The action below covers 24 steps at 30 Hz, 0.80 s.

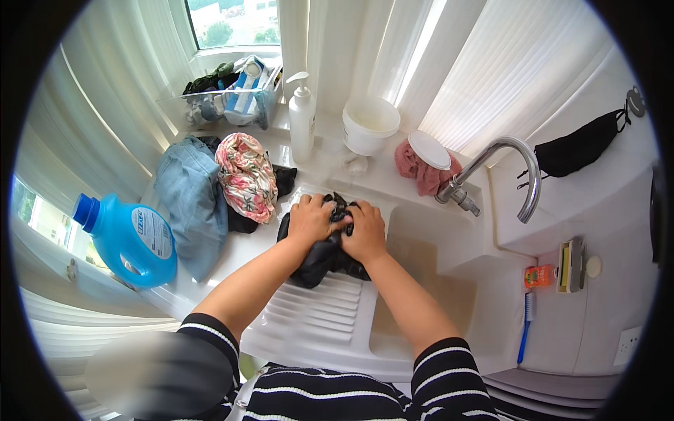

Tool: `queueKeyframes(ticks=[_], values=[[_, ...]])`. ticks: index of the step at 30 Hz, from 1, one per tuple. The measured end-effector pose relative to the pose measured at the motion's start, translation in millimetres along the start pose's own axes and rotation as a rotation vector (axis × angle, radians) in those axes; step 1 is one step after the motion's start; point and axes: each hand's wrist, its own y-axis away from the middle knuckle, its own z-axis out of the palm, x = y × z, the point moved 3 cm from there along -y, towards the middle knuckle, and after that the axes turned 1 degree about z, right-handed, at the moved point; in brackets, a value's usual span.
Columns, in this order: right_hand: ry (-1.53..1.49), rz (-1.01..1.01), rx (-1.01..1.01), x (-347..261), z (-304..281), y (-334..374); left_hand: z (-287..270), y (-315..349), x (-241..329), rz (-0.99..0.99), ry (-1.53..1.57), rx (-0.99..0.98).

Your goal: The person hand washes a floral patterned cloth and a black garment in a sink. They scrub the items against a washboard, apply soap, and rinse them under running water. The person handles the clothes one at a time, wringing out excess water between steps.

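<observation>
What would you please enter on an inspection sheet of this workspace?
Surface: white ridged washboard beside a sink basin with brownish water.
Things in hand: bunched black cloth at the washboard's far end.
Clutter: blue jug, denim and floral cloth at left; pump bottle and white tub along the back.
Hands: left hand and right hand both grip the black cloth.
Cables: nothing seen.
Surroundings: chrome tap behind the basin; black mask hanging and blue brush on the right wall; window at the back.

The handled garment (314,263) is black, the jug (130,242) blue.
</observation>
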Motion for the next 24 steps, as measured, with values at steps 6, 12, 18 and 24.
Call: queueKeyframes(ticks=[6,12,18,24], values=[[0.084,0.048,-0.197,-26.1,-30.7,56.5,-31.9,40.2,18.5,0.001,0.274,-0.248],[-0.147,-0.169,-0.085,-23.9,-17.9,71.9,-20.0,71.6,21.6,0.134,0.211,-0.099],[0.114,0.156,-0.066,-2.0,-15.0,17.3,4.7,-6.8,14.6,0.04,0.106,-0.09],[0.053,-0.135,-0.177,-51.1,-35.2,112.6,-55.8,107.3,40.2,0.191,0.096,-0.16]])
